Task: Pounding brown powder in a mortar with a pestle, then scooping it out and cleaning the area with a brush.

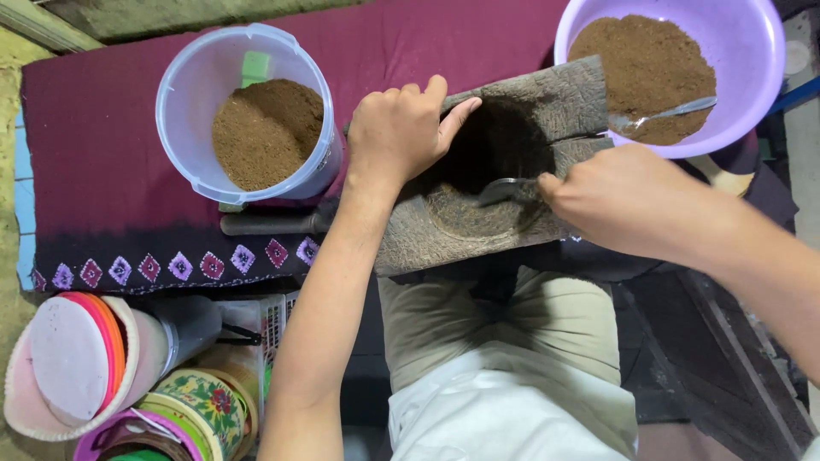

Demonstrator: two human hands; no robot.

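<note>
A rough grey stone mortar block (547,107) with a round hollow sits in front of me, above my lap. My left hand (400,130) rests on its left edge, fingers curled over the rim, steadying it. My right hand (619,198) grips the handle of a metal spoon (504,189) whose bowl reaches into the hollow. A purple bowl (743,51) of brown powder stands at the upper right with a second spoon (662,113) lying in it. A clear plastic bucket (192,94) with brown powder stands to the left.
A dark maroon cloth (94,162) with a patterned border covers the surface. A dark metal pestle (269,224) lies below the bucket. Stacked coloured plates and tins (102,367) crowd the lower left. My legs fill the bottom centre.
</note>
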